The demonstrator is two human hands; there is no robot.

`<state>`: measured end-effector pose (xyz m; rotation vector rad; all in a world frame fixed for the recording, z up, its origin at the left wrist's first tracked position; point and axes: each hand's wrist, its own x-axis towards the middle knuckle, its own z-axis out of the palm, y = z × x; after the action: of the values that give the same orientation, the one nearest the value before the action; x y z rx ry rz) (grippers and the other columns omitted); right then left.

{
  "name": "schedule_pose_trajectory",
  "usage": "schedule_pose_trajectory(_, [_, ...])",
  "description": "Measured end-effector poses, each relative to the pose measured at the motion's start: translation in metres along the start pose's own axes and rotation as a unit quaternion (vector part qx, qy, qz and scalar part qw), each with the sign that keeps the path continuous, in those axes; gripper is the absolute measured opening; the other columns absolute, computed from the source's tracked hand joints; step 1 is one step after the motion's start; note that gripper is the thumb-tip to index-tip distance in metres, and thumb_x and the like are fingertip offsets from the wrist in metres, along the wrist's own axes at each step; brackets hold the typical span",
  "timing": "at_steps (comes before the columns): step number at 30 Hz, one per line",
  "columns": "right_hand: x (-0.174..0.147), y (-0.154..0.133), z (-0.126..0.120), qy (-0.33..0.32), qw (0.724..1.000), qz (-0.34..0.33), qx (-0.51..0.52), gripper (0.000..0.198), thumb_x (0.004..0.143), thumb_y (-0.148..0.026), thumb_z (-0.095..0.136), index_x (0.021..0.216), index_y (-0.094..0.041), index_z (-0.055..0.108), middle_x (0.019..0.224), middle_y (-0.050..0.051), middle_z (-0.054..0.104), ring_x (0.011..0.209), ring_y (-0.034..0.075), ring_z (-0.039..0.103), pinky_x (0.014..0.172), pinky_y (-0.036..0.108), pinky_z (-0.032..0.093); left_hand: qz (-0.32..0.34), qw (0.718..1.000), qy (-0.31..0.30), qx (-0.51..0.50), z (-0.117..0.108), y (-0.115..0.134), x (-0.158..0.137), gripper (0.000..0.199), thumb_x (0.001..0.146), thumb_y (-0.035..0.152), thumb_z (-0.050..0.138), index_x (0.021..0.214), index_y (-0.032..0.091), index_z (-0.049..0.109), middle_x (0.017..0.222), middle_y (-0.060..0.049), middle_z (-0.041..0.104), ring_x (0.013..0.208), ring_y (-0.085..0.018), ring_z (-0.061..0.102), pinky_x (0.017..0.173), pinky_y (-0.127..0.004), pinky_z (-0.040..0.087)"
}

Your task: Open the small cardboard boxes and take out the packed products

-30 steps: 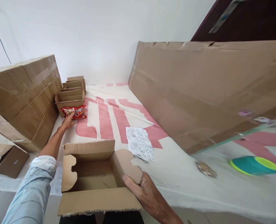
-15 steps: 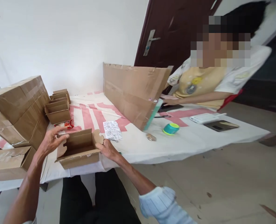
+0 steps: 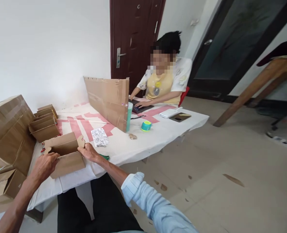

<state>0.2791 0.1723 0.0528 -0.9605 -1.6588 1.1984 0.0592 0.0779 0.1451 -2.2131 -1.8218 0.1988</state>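
The left hand (image 3: 44, 165) is bent over the near left corner of the open box (image 3: 68, 165), fingers curled on its rim. The right hand (image 3: 89, 152) grips the box's right end flap between thumb and fingers. The box therefore lies directly between both hands, touching each, mouth upward, its long flaps raised.

Edges: the box stands close to the near edge of the white-clothed table (image 3: 124, 152). To its left, the large taped carton (image 3: 9, 129) and a smaller carton (image 3: 4, 191) limit movement. Behind it, a row of open boxes (image 3: 44, 129) extends toward the wall. A red item (image 3: 42, 149), mostly hidden, shows at its far left corner. The widest stretch of cloth runs rightward from the right hand, along the near edge.

On that side, a green object (image 3: 106, 157) lies beside the right wrist; a printed sheet (image 3: 100, 137) lies just beyond the right hand. Farther out are a small brown item (image 3: 133, 137), a teal roll (image 3: 146, 126) and an upright cardboard panel (image 3: 106, 102). Past the panel, a co-worker (image 3: 161, 85) has hands on a laptop (image 3: 139, 107).
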Motion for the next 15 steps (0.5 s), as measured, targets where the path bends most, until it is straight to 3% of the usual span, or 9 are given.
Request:
schedule_pose_trajectory(4, [0.034, -0.027, -0.012, -0.008, 1.0, -0.02, 0.02, 0.027, 0.082, -0.036, 0.057, 0.06, -0.022, 0.052, 0.059, -0.002, 0.053, 0.06, 0.015, 0.051, 0.054, 0.025, 0.037, -0.024, 0.998, 0.058, 0.004, -0.042, -0.03, 0.005, 0.03, 0.102, 0.031, 0.049, 0.105, 0.025, 0.078, 0.11, -0.008, 0.083, 0.098, -0.029, 0.078, 0.081, -0.036, 0.056])
schedule_pose_trajectory(8, [0.083, -0.077, -0.037, 0.049, 0.99, -0.135, 0.014, 0.027, 0.084, -0.039, 0.06, 0.065, -0.02, 0.057, 0.064, 0.0, 0.058, 0.063, 0.015, 0.056, 0.057, 0.026, 0.042, -0.056, 0.969, 0.242, -0.003, -0.099, -0.06, 0.022, 0.03, 0.101, 0.036, 0.051, 0.105, 0.027, 0.079, 0.115, -0.004, 0.082, 0.103, -0.027, 0.075, 0.089, -0.038, 0.057])
schedule_pose_trajectory(10, [0.099, -0.099, -0.048, 0.066, 0.982, -0.177, 0.011, 0.03, 0.086, -0.041, 0.061, 0.066, -0.019, 0.057, 0.064, 0.001, 0.058, 0.064, 0.015, 0.058, 0.059, 0.026, 0.045, -0.049, 0.955, 0.291, -0.01, -0.121, -0.067, 0.028, 0.03, 0.1, 0.037, 0.052, 0.108, 0.026, 0.079, 0.115, -0.004, 0.081, 0.102, -0.026, 0.074, 0.089, -0.037, 0.057])
schedule_pose_trajectory(12, [0.105, -0.113, -0.055, 0.086, 0.976, -0.2, 0.016, 0.028, 0.088, -0.04, 0.062, 0.069, -0.019, 0.058, 0.064, 0.0, 0.058, 0.067, 0.015, 0.06, 0.061, 0.025, 0.047, -0.032, 0.949, 0.312, -0.023, -0.133, -0.067, 0.032, 0.03, 0.1, 0.037, 0.054, 0.11, 0.024, 0.079, 0.114, -0.005, 0.081, 0.103, -0.026, 0.073, 0.092, -0.038, 0.057])
schedule_pose_trajectory(15, [0.103, -0.114, -0.061, 0.105, 0.973, -0.204, 0.026, 0.024, 0.087, -0.037, 0.063, 0.073, -0.019, 0.059, 0.064, 0.0, 0.058, 0.069, 0.015, 0.062, 0.063, 0.025, 0.051, -0.012, 0.948, 0.316, -0.043, -0.133, -0.063, 0.033, 0.03, 0.099, 0.035, 0.055, 0.111, 0.022, 0.08, 0.113, -0.007, 0.08, 0.105, -0.026, 0.072, 0.097, -0.041, 0.056])
